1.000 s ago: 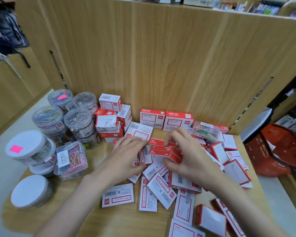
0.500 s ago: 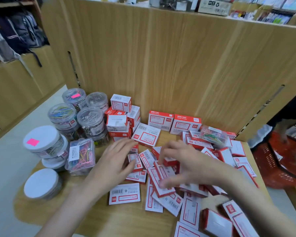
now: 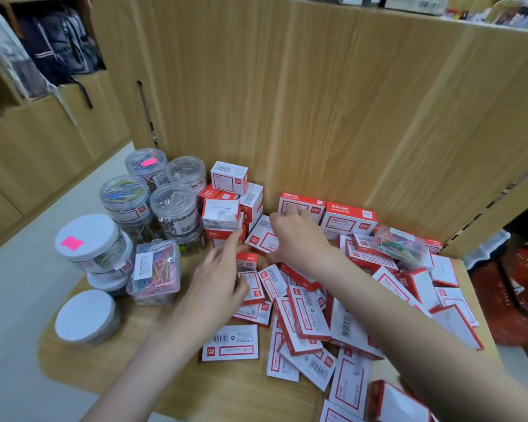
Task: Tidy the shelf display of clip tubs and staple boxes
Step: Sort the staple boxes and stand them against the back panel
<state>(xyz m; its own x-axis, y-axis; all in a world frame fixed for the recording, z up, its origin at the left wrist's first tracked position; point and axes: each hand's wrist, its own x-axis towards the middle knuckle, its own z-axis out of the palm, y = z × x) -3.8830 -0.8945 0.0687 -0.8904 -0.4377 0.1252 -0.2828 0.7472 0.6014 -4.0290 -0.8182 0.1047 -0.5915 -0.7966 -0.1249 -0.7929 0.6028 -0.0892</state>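
Note:
Red-and-white staple boxes [image 3: 305, 318] lie scattered flat over the middle and right of the wooden shelf [image 3: 171, 367]. More staple boxes are stacked at the back [image 3: 229, 178], and two stand against the back panel [image 3: 349, 220]. Round clip tubs [image 3: 173, 205] stand stacked at the left, next to a square tub of coloured clips [image 3: 156, 271]. My left hand [image 3: 220, 278] hovers palm down over small boxes, fingers apart. My right hand [image 3: 299, 239] reaches to the back, lying over a leaning staple box [image 3: 258, 236], fingertips at a rear box. Neither hand visibly holds anything.
White-lidded tubs [image 3: 87, 236] and a lone low one [image 3: 84, 318] sit at the shelf's left edge. Another clear tub of coloured clips [image 3: 400, 243] rests on boxes at the right. A red shopping basket [image 3: 512, 300] stands on the floor to the right. A wooden panel [image 3: 317, 102] closes the back.
My right hand let go of the red boxes it held a second ago and moved toward the back panel. My left hand slid forward toward the stacked boxes. The view shifted left.

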